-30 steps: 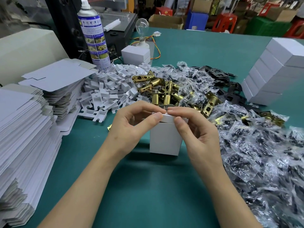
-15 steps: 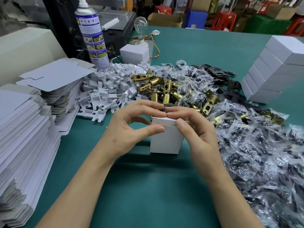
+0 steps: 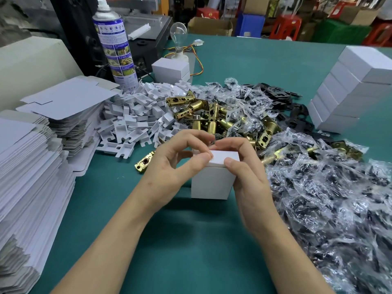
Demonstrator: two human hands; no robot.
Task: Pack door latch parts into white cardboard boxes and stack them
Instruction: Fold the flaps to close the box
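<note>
Both L hand & R hand pinch white box top; spray can txt illegible.

light: bright, even, from overhead | shadows: soft dark patch on desk at foot of white box | glare: sparkle on plastic bags | lens: edges bowed, cardboard stack stretched | focus: far background soft
</note>
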